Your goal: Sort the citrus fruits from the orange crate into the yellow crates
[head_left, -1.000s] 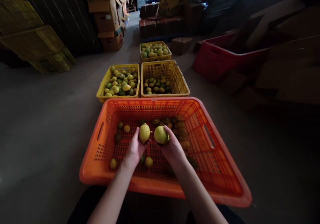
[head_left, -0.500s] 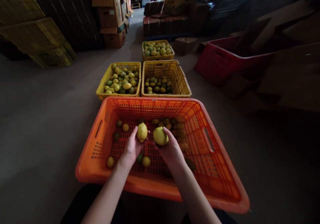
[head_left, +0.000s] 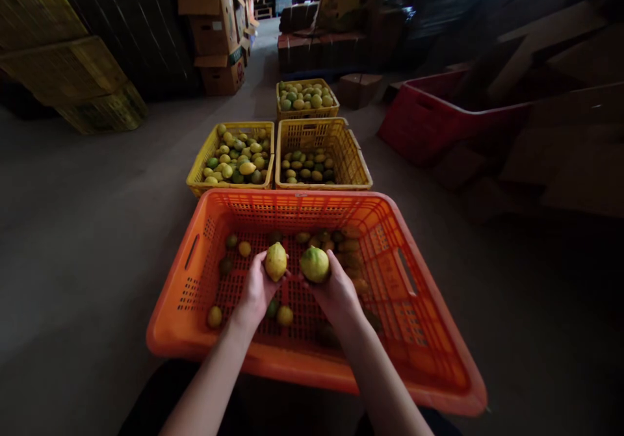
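Over the orange basket (head_left: pixel 273 360), my left hand (head_left: pixel 254 291) holds a yellow lemon (head_left: pixel 275 262) between thumb and fingers. A larger yellow-green lemon (head_left: pixel 314 265), with a green patch on top, rests in my right hand (head_left: pixel 338 293). The two fruits are a short way apart. Below them, loose fruits lie on the basket floor, such as a yellow one (head_left: pixel 285 315) near the front and another (head_left: pixel 214 317) at the left. Several more are gathered at the basket's right side, partly hidden by my right hand.
Behind the orange basket stand three yellow crates holding lemons: left (head_left: pixel 192 175), right (head_left: pixel 361 163) and far (head_left: pixel 308 114). A red bin (head_left: pixel 409 124) stands at the right. Cardboard boxes (head_left: pixel 221 78) and stacked yellow crates (head_left: pixel 107 108) are farther back.
The lemon in my right hand has turned, now showing a green patch. The lemon in my left hand has turned slightly and sits a little lower.
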A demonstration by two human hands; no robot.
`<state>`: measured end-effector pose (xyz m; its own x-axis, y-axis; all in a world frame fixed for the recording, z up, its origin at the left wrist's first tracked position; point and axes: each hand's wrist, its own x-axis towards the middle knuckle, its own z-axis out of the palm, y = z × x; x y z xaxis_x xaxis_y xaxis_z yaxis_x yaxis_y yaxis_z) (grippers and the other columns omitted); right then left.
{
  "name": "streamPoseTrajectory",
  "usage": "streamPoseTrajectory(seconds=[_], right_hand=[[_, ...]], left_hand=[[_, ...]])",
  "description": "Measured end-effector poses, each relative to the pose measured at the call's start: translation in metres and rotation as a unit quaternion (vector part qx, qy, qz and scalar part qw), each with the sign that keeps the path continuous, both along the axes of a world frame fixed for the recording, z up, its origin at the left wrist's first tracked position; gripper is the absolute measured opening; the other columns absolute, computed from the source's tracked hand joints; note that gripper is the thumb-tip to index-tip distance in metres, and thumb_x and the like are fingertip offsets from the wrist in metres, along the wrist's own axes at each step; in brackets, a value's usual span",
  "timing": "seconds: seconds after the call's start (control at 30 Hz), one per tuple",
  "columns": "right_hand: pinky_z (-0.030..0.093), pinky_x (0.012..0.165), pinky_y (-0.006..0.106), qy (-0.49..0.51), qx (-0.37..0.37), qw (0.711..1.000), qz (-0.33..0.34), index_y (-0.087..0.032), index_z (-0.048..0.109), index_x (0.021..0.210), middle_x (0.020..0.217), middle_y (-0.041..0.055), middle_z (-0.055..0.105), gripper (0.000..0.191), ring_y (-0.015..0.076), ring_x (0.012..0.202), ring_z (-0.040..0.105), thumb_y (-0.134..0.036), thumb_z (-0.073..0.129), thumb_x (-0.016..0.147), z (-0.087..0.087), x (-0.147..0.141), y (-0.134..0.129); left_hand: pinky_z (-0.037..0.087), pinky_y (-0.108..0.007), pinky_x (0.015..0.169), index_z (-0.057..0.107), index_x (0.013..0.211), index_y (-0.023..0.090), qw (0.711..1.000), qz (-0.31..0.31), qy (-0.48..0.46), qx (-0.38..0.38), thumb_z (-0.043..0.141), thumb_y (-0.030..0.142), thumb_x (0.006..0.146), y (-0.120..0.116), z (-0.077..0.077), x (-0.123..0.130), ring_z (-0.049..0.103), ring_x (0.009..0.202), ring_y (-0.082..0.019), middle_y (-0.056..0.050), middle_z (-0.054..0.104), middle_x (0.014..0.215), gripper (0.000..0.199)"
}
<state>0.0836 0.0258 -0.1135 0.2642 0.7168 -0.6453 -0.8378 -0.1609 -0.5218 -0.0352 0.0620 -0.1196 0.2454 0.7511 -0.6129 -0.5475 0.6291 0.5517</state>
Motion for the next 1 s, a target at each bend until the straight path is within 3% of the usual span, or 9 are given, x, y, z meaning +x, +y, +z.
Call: streamPoseTrajectory(seconds=[0.17,0.33,0.53,0.67,0.83,1.0], right_hand=[[0.043,0.041,0.022,0.007,0.049,0.998,0.035,-0.02,0.06,0.076,0.066,-0.0024,0.063,0.015,0.0112,0.052,0.054,-0.027,0.067,0.065,-0.002,0.0,0.0],[0.041,0.041,0.022,0.034,0.02,0.999,0.011,-0.019,0.059,0.072,0.058,-0.0019,0.061,0.013,0.0108,0.047,0.052,-0.031,0.058,0.073,-0.003,0.0,0.001],[0.04,0.042,0.023,0.071,0.01,0.997,0.019,-0.018,0.06,0.076,0.059,0.0004,0.062,0.018,0.0124,0.049,0.054,-0.03,0.048,0.082,-0.004,-0.001,0.003],[0.039,0.039,0.023,0.086,0.014,0.996,0.028,-0.018,0.059,0.077,0.059,0.0016,0.062,0.024,0.0131,0.047,0.053,-0.032,0.041,0.084,-0.005,-0.003,0.003],[0.041,0.042,0.022,0.071,0.05,0.996,0.008,-0.019,0.06,0.077,0.062,-0.0012,0.063,0.009,0.0112,0.049,0.053,-0.027,0.057,0.074,0.0,-0.006,0.002],[0.041,0.042,0.021,0.064,0.042,0.997,-0.026,-0.02,0.059,0.076,0.06,-0.0031,0.062,0.008,0.0101,0.049,0.052,-0.024,0.062,0.069,0.005,-0.005,0.001]], left_hand=[[0.044,-0.017,0.048,0.057,0.093,0.015,1.0,0.022,0.006,-0.008,0.054,0.022,0.078,0.0,0.0,-0.002,0.055,0.052,-0.008,-0.001,0.061,0.071,0.017],[0.047,-0.02,0.051,0.059,0.096,0.011,1.0,0.011,-0.027,0.002,0.042,0.034,0.087,0.001,0.001,-0.002,0.055,0.054,-0.01,-0.008,0.063,0.076,0.029],[0.047,-0.021,0.052,0.059,0.094,0.014,0.998,0.048,-0.025,-0.026,0.042,0.028,0.087,0.003,0.001,0.001,0.056,0.057,-0.01,-0.005,0.062,0.076,0.022],[0.048,-0.022,0.051,0.06,0.087,0.013,0.999,0.012,-0.041,-0.021,0.045,0.032,0.086,0.002,-0.001,0.001,0.053,0.052,-0.009,-0.005,0.061,0.074,0.024],[0.047,-0.018,0.05,0.059,0.095,0.016,0.999,-0.024,-0.029,0.021,0.058,0.024,0.079,0.001,-0.005,-0.001,0.053,0.052,-0.006,-0.004,0.063,0.086,0.018],[0.049,-0.018,0.056,0.061,0.093,0.015,0.998,-0.022,-0.005,0.053,0.057,0.025,0.08,0.002,-0.008,-0.002,0.057,0.061,-0.008,-0.005,0.062,0.087,0.017]])
